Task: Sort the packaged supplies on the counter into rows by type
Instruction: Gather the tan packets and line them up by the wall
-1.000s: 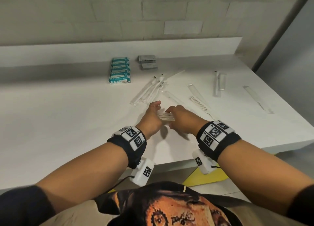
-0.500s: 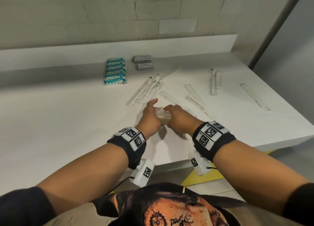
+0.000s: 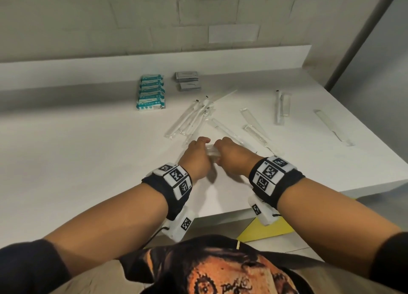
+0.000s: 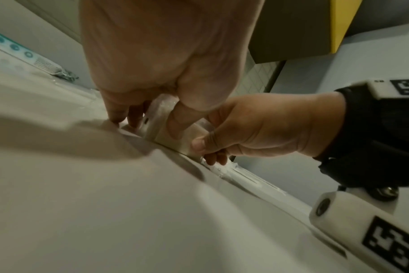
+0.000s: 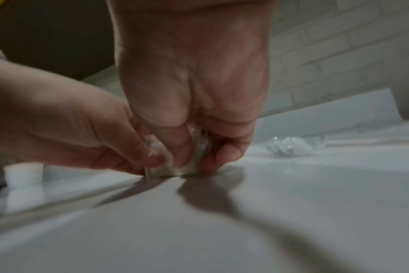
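A small stack of clear-wrapped packets (image 3: 211, 151) stands on edge on the white counter (image 3: 88, 161), near its front. My left hand (image 3: 199, 148) grips its left end, thumb on the near face and fingers behind. My right hand (image 3: 225, 149) pinches the right end the same way. In the left wrist view the left hand (image 4: 147, 122) and the right hand (image 4: 257, 129) meet on the packets (image 4: 161, 129). The right wrist view shows the right hand (image 5: 196, 160) and the left hand (image 5: 70, 129) holding the packets (image 5: 166, 170) down on the surface.
A row of teal packets (image 3: 151, 92) and a few grey sachets (image 3: 187, 80) lie at the back. Wrapped toothbrushes (image 3: 194, 117) lie in a loose pile just beyond my hands. Wrapped combs (image 3: 256, 134) and other long packs (image 3: 281, 108) (image 3: 333, 126) lie scattered to the right.
Both hands have drawn closer together around the packets. The left fingers and thumb, spread a second ago, now curl onto the stack.
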The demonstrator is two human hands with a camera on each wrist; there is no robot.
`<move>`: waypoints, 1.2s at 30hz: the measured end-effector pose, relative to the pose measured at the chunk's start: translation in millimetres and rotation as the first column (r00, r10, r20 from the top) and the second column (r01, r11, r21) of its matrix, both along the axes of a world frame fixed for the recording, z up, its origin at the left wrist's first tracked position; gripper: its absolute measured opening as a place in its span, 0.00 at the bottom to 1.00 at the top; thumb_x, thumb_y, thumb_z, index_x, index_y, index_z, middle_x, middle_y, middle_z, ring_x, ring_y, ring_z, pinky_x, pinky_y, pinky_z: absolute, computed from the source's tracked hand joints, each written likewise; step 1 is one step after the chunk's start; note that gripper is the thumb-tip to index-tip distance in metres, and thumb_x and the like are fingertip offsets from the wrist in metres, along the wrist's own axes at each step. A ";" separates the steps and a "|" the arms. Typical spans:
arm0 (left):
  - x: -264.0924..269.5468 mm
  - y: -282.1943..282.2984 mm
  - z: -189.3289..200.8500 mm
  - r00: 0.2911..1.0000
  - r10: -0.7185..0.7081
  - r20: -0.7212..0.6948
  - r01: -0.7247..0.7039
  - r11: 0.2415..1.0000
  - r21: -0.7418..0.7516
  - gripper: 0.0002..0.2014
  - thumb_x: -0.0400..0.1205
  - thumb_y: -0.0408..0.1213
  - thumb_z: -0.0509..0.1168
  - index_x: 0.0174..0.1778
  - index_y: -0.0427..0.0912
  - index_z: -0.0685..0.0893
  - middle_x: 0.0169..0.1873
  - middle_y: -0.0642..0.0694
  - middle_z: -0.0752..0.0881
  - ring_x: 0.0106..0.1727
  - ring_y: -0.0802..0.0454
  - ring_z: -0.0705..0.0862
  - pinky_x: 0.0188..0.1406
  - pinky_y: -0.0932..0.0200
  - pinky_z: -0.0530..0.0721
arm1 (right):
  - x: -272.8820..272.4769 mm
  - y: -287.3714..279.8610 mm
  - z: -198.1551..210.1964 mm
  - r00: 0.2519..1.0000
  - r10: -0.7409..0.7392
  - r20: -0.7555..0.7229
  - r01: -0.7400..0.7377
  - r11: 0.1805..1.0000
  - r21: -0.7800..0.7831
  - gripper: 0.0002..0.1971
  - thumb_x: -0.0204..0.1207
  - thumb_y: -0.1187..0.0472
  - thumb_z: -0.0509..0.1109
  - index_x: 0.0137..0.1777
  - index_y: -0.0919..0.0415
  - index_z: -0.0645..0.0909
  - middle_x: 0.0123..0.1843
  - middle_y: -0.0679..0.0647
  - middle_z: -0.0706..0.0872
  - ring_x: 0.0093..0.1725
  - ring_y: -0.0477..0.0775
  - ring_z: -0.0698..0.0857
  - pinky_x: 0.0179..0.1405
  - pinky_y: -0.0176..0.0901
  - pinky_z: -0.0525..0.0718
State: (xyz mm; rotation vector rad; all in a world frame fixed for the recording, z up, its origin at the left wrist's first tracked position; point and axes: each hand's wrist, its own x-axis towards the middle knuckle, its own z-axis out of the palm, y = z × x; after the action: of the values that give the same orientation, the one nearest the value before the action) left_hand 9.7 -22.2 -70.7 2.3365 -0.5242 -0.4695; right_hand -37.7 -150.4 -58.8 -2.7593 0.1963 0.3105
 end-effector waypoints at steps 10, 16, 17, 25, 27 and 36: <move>33.0 12.4 21.2 0.971 -0.227 -0.076 0.234 0.966 0.106 0.35 0.79 0.39 0.68 0.79 0.52 0.56 0.59 0.44 0.82 0.50 0.48 0.84 0.48 0.56 0.81 | 19.1 -4.6 35.0 0.988 0.106 -0.114 -0.101 0.994 0.051 0.19 0.75 0.52 0.69 0.64 0.55 0.75 0.56 0.53 0.82 0.51 0.54 0.80 0.46 0.44 0.76; 76.0 17.5 47.9 0.977 -0.212 0.001 0.212 0.977 0.018 0.38 0.79 0.35 0.69 0.81 0.50 0.55 0.47 0.47 0.83 0.46 0.51 0.82 0.45 0.62 0.78 | 58.3 -0.2 62.2 0.997 0.074 -0.030 -0.069 0.985 0.157 0.06 0.73 0.57 0.70 0.42 0.56 0.76 0.35 0.47 0.78 0.33 0.44 0.75 0.28 0.38 0.67; 85.5 17.7 49.9 0.989 -0.147 -0.010 0.146 0.987 -0.071 0.38 0.78 0.35 0.70 0.80 0.50 0.57 0.45 0.49 0.81 0.45 0.52 0.82 0.46 0.62 0.79 | 67.4 -2.8 65.5 1.000 0.030 -0.005 -0.028 0.976 0.214 0.06 0.72 0.58 0.71 0.41 0.56 0.77 0.35 0.47 0.78 0.34 0.44 0.76 0.29 0.37 0.68; 165.9 -4.0 44.6 0.925 0.207 -0.317 -0.337 0.833 -0.438 0.09 0.70 0.31 0.71 0.45 0.45 0.85 0.39 0.41 0.88 0.41 0.44 0.84 0.48 0.46 0.85 | 168.5 -14.9 60.6 0.970 -0.239 0.032 0.169 0.770 0.615 0.12 0.69 0.68 0.73 0.53 0.66 0.86 0.44 0.62 0.88 0.39 0.55 0.84 0.40 0.46 0.81; 191.1 -11.8 39.7 0.904 0.251 -0.346 -0.390 0.814 -0.430 0.16 0.65 0.37 0.71 0.49 0.44 0.87 0.37 0.43 0.88 0.39 0.45 0.84 0.46 0.47 0.84 | 195.2 -14.8 56.2 0.961 -0.275 0.014 0.197 0.722 0.664 0.09 0.70 0.69 0.73 0.51 0.63 0.86 0.46 0.63 0.89 0.42 0.59 0.86 0.41 0.48 0.85; 256.7 -43.3 21.7 0.900 0.384 -0.207 -0.420 0.890 -0.175 0.12 0.76 0.31 0.66 0.53 0.34 0.87 0.52 0.33 0.89 0.54 0.36 0.86 0.55 0.46 0.86 | 274.0 -28.3 32.6 0.930 -0.341 -0.139 0.354 0.726 0.590 0.08 0.74 0.69 0.68 0.33 0.64 0.80 0.27 0.59 0.79 0.26 0.56 0.76 0.30 0.45 0.78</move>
State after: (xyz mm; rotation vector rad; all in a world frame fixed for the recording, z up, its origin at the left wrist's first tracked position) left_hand 266.4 -65.6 -48.9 2.0949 0.0010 -0.3831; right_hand 236.3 -178.7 -26.2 -2.0221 0.5173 0.2445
